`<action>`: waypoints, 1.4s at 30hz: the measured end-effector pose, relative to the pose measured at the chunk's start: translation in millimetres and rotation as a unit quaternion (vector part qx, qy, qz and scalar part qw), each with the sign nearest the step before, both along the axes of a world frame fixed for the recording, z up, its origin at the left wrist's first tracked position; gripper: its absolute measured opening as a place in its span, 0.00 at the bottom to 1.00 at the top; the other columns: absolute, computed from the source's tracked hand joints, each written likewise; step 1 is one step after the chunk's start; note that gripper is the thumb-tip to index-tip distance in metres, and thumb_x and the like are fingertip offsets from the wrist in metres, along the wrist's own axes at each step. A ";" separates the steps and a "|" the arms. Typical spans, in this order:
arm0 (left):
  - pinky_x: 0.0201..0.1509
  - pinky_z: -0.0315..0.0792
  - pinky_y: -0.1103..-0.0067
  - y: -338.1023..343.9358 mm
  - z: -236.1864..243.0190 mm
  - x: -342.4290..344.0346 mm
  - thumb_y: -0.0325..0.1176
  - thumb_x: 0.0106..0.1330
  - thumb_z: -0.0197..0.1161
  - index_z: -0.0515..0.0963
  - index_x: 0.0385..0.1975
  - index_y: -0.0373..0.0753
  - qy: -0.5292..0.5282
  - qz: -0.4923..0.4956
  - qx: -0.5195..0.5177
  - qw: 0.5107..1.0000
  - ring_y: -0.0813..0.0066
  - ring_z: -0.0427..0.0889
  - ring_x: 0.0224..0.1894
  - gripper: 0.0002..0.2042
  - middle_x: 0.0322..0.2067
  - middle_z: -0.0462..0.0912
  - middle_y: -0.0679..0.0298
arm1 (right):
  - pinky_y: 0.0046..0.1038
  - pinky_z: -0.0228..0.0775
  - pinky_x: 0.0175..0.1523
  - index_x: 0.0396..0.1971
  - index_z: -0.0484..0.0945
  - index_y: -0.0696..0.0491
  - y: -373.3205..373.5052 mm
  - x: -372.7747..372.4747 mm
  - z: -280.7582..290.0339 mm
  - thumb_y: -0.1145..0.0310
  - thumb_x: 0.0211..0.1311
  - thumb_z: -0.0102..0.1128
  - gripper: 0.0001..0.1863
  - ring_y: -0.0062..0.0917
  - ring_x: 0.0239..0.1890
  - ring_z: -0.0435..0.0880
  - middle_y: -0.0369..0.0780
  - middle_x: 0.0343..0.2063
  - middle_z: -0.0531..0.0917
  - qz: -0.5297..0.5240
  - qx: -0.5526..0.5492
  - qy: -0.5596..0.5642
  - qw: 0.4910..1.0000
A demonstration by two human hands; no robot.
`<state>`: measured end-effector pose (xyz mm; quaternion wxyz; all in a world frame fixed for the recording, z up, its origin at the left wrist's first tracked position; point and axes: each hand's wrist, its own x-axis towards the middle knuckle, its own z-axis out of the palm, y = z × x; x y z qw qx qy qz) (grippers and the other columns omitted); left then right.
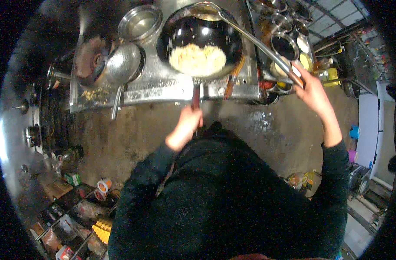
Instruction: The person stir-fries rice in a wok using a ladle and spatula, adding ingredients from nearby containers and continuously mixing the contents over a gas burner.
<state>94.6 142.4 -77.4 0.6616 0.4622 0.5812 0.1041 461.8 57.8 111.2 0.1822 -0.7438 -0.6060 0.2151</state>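
Observation:
A black wok (pixel 202 37) sits on the metal stove top, with pale yellow-white food (pixel 197 60), perhaps rice or egg, gathered on its near side. My left hand (pixel 190 121) is closed round the wok's reddish-brown handle (pixel 196 95). Held up at the right, my right hand (pixel 310 89) grips the lower end of a long-handled ladle (pixel 261 45). Its shaft slants up and left, and its bowl lies at the wok's far rim. What the bowl contains, if anything, I cannot make out.
Left of the wok stand a perforated skimmer (pixel 123 63), a metal pot (pixel 140 24) of liquid and a brown-stained round pan (pixel 91 58). Bowls of seasonings (pixel 284 45) crowd the right counter. Crumbs (pixel 95 93) lie near the stove's left edge; a shelf of packages (pixel 83 212) stands lower left.

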 end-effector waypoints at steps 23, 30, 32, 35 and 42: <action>0.18 0.65 0.80 -48.2 11.7 -19.2 0.25 0.53 0.53 0.69 0.26 0.37 -0.057 0.037 -0.019 0.998 0.77 0.70 0.15 0.02 0.14 0.70 0.66 | 0.34 0.74 0.39 0.56 0.70 0.48 -80.2 -30.1 -37.8 0.79 0.53 0.55 0.27 0.42 0.35 0.81 0.46 0.37 0.78 0.022 -0.033 -0.110 0.993; 0.17 0.59 0.77 48.3 -11.6 39.5 0.34 0.57 0.52 0.73 0.16 0.37 -0.035 -0.023 0.200 0.979 0.78 0.68 0.13 0.11 0.13 0.72 0.66 | 0.28 0.72 0.47 0.55 0.70 0.53 -49.7 -31.6 -67.1 0.80 0.54 0.58 0.26 0.26 0.42 0.81 0.47 0.41 0.82 0.008 0.004 0.117 0.993; 0.19 0.65 0.75 34.6 -25.8 40.9 0.29 0.55 0.54 0.73 0.22 0.32 0.027 -0.063 0.154 0.986 0.73 0.72 0.14 0.07 0.13 0.72 0.63 | 0.28 0.73 0.44 0.56 0.69 0.56 -57.3 -26.3 -71.0 0.79 0.56 0.55 0.24 0.26 0.38 0.81 0.43 0.36 0.82 0.009 0.043 0.103 0.994; 0.18 0.68 0.76 -33.9 -39.9 3.2 0.25 0.56 0.52 0.67 0.35 0.32 -0.063 0.002 0.072 0.995 0.73 0.73 0.14 0.08 0.15 0.70 0.64 | 0.24 0.73 0.36 0.57 0.68 0.55 -84.1 -23.9 -64.4 0.78 0.57 0.52 0.24 0.23 0.31 0.79 0.40 0.31 0.80 -0.100 -0.045 0.173 0.979; 0.19 0.64 0.79 57.8 -78.8 38.9 0.27 0.58 0.52 0.72 0.26 0.35 -0.146 0.011 0.089 0.985 0.79 0.70 0.16 0.04 0.17 0.72 0.68 | 0.20 0.64 0.20 0.58 0.67 0.51 -15.3 -80.2 -95.2 0.70 0.64 0.50 0.22 0.18 0.18 0.73 0.38 0.26 0.77 -0.328 -0.106 0.581 0.737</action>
